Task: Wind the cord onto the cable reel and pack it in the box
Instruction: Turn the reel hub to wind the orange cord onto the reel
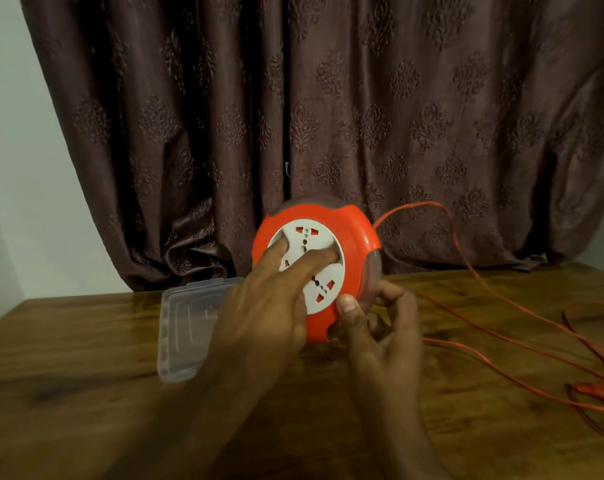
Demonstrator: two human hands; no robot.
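The right hand (pixel 380 327) grips the cable reel's (pixel 357 233) lower rim; the left hand's (pixel 259 317) straight fingers press its white face. Cord (pixel 501 299) trails right of both hands.

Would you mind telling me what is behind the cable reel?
Behind the cable reel hangs a brown patterned curtain, and the red cord loops up in front of it. The reel's back face is hidden, as is the tabletop directly behind it.
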